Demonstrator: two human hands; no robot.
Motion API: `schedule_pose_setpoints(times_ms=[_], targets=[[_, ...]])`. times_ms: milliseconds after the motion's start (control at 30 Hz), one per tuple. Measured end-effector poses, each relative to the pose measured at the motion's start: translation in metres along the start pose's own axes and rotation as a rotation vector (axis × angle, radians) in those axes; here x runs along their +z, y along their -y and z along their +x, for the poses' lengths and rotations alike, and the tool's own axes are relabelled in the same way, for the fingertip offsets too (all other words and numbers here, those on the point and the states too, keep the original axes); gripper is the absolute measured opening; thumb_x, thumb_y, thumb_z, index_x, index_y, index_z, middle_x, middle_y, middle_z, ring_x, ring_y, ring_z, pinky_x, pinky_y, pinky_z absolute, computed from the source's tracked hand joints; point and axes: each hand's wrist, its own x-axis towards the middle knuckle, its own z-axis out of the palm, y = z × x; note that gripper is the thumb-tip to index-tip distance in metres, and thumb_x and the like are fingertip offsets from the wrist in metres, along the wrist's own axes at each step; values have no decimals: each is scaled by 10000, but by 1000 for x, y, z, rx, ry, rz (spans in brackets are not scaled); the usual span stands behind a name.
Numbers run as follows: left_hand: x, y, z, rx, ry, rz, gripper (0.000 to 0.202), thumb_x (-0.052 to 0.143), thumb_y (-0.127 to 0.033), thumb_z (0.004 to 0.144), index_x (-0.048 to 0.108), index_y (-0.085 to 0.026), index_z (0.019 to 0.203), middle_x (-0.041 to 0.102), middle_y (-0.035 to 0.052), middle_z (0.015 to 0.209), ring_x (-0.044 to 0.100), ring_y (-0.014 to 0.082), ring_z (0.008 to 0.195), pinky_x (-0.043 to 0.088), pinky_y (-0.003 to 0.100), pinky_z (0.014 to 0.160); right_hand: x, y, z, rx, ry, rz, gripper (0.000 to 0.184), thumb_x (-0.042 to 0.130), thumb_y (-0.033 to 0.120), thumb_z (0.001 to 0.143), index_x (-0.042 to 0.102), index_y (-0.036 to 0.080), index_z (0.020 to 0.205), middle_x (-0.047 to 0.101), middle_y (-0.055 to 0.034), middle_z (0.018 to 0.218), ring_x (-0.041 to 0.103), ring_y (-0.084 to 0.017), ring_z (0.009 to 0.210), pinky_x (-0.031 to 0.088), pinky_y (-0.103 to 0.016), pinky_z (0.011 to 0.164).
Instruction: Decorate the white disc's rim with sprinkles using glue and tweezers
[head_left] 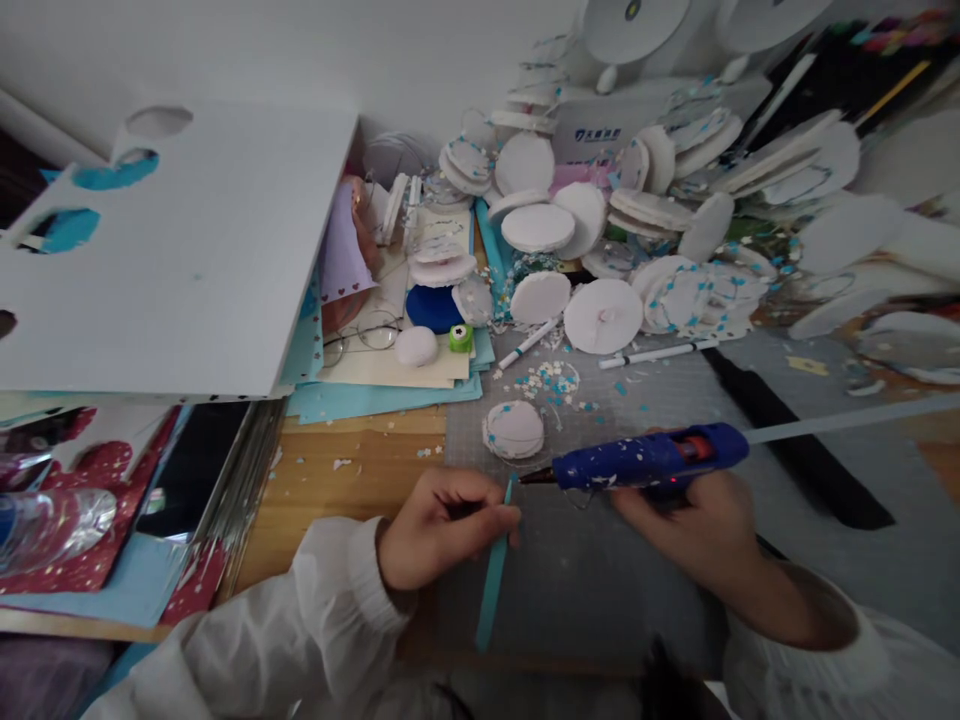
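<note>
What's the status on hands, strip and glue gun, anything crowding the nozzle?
Left hand pinches teal strip. Right hand grips blue glue gun, nozzle by strip's upper end, contact unclear. Round white piece close beyond nozzle.

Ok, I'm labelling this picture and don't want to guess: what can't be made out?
All in the head view:
Right hand: partly hidden behind the blue glue gun.
Teal strip: partly covered by the left hand.
Whether nozzle and strip touch: too small to tell.
Pale stick: far end cut off by right edge.
Clear bottle: cut off by left edge.
</note>
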Motion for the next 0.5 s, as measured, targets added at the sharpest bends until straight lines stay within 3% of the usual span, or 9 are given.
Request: schedule_pose_setpoints(times_ms=[500], targets=[[-1, -1, 1, 6, 4, 18, 428, 576, -477, 798, 617, -115, 574, 400, -35, 433, 351, 62, 405, 256, 196, 409, 1, -1, -1, 54, 47, 55, 210, 572, 335, 691, 511, 232, 518, 548, 12, 421, 531, -157, 380, 382, -250, 368]])
